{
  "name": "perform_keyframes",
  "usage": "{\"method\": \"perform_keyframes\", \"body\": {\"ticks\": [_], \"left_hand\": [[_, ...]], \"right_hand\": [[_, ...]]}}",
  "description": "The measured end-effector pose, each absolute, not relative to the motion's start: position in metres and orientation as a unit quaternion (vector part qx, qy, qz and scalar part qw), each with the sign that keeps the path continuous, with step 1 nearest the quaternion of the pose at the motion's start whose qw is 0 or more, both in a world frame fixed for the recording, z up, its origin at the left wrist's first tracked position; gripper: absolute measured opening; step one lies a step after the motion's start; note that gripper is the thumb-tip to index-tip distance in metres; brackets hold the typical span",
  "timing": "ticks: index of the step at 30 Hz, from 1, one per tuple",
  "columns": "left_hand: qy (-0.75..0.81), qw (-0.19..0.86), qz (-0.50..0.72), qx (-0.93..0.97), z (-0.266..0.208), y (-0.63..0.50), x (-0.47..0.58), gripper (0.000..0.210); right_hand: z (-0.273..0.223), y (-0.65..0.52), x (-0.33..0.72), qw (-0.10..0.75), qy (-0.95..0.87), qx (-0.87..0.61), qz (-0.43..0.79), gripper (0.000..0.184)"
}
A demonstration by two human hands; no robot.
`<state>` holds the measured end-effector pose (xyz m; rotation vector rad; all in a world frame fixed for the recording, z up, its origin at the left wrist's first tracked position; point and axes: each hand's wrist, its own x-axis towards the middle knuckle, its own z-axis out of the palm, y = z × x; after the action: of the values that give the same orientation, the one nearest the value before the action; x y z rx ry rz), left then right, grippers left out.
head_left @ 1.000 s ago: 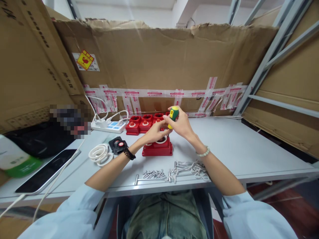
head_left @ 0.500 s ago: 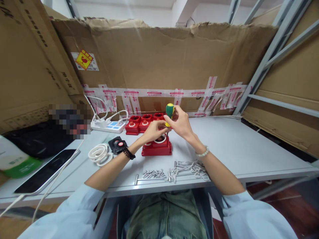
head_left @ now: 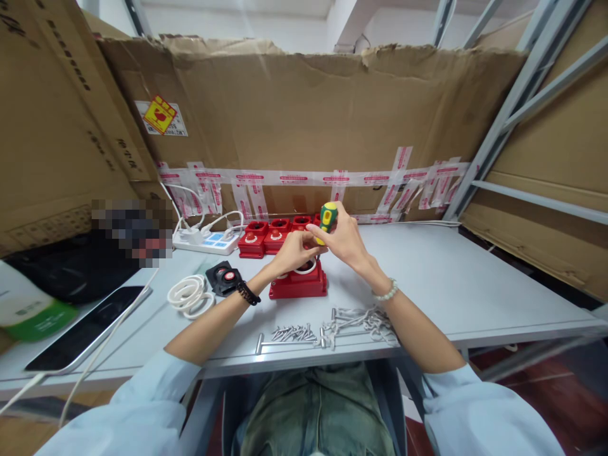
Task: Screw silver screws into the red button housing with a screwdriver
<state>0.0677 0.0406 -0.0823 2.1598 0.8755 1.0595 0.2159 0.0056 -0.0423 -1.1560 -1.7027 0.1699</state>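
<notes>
My right hand (head_left: pixel 346 242) is closed around the green and yellow handle of a screwdriver (head_left: pixel 327 218), which points down with its top leaning slightly right. Beneath it, a red box-shaped housing (head_left: pixel 299 289) with a white ring (head_left: pixel 306 268) around its round opening rests on the table. Over the housing's far side, my left hand (head_left: pixel 295 251) has its fingers pinched together by the screwdriver's lower end. Whatever those fingers hold is hidden, and so is the tip. Loose screws (head_left: pixel 293 332) lie near the table's front edge.
Several red units (head_left: pixel 251 245) line the back, beside a white power strip (head_left: pixel 209 240). To the left are white rings (head_left: pixel 187 295), a black square part (head_left: pixel 222 277) and a tablet-like device (head_left: pixel 90 329). Metal rods with white cord (head_left: pixel 361 323) lie at front right.
The screwdriver's handle has tipped to the right and turned in my right hand, now showing more of its yellow. My left hand stays almost in place, and the housing has barely shifted.
</notes>
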Motion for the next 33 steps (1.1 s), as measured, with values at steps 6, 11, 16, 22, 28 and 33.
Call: {"method": "perform_keyframes", "body": {"ticks": [6, 11, 16, 22, 28, 33], "left_hand": [[0.316, 0.265, 0.399, 0.819, -0.0828, 0.0412, 0.0693, 0.025], [0.311, 0.286, 0.398, 0.814, -0.0821, 0.0435, 0.0661, 0.022], [0.319, 0.282, 0.413, 0.805, -0.0883, 0.0469, 0.0691, 0.022], [0.353, 0.271, 0.429, 0.786, -0.0867, 0.0447, 0.0712, 0.029], [0.270, 0.316, 0.393, 0.820, -0.0802, 0.0431, 0.0643, 0.022], [0.304, 0.336, 0.438, 0.777, -0.0822, 0.0445, 0.0676, 0.028]], "right_hand": [[-0.0434, 0.0052, 0.2168, 0.516, -0.715, -0.463, 0.082, 0.026], [-0.0448, 0.0065, 0.2152, 0.522, -0.716, -0.454, 0.096, 0.032], [-0.0465, 0.0072, 0.2140, 0.525, -0.722, -0.437, 0.111, 0.045], [-0.0445, 0.0027, 0.2131, 0.529, -0.731, -0.419, 0.102, 0.040], [-0.0445, 0.0037, 0.2142, 0.541, -0.723, -0.415, 0.108, 0.042], [-0.0466, 0.0077, 0.2150, 0.566, -0.709, -0.405, 0.110, 0.042]]}}
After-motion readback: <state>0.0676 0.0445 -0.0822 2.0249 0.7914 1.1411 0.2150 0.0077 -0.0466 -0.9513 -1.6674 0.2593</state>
